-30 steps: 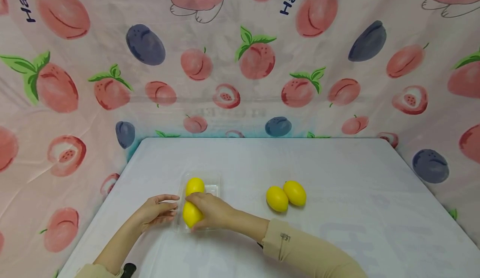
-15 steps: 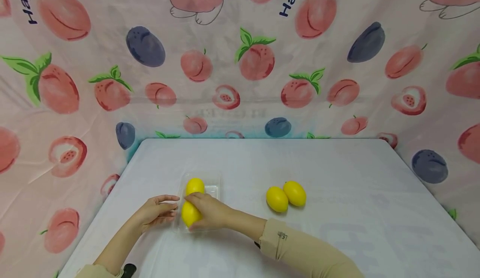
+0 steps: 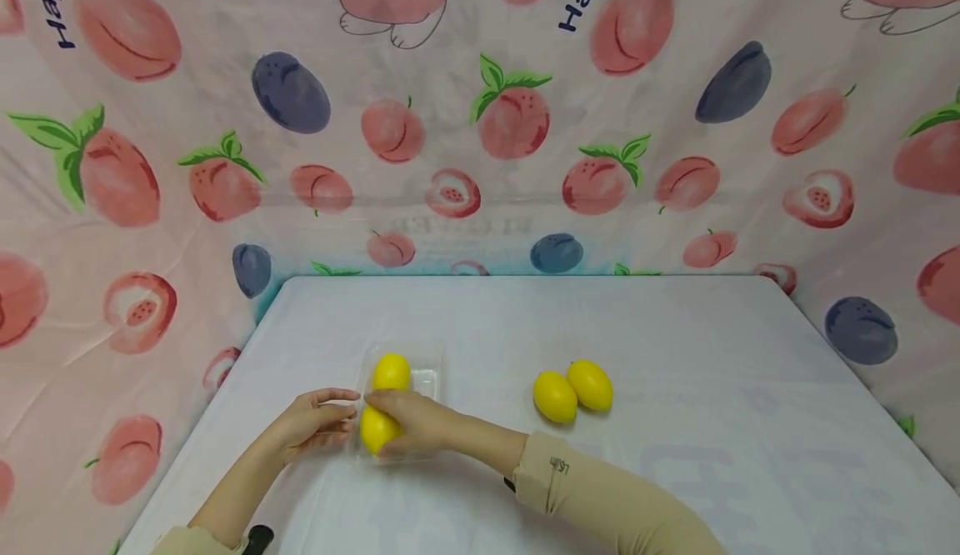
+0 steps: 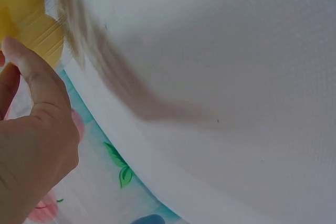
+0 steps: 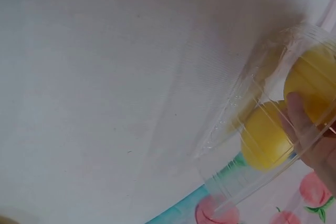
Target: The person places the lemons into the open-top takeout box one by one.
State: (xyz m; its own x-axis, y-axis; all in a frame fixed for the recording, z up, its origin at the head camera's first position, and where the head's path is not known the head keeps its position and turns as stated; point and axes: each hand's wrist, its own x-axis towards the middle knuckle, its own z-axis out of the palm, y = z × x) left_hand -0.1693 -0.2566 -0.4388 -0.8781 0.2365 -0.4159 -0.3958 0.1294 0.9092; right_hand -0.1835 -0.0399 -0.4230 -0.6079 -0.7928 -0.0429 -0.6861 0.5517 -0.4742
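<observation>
A clear plastic container (image 3: 427,382) stands on the white table, left of the middle. Inside, along its left side, one lemon (image 3: 392,370) lies at the far end. My right hand (image 3: 420,423) reaches in from the right and grips a second lemon (image 3: 377,432) at the near end. The right wrist view shows both lemons through the container's clear wall (image 5: 223,179), with fingers (image 5: 296,111) against the held one. My left hand (image 3: 313,423) is by the container's left side, fingers extended and slightly bent, fingertips right at the wall, holding nothing.
Two more lemons, one nearer (image 3: 555,397) and one farther (image 3: 590,386), lie side by side on the white table (image 3: 675,338) to the right of the container. A fruit-printed cloth (image 3: 517,197) hangs behind the table and at its sides.
My right hand and the lemon in it have shifted slightly to the left inside the container. The left hand has stayed in place, and the two lemons on the right lie as before.
</observation>
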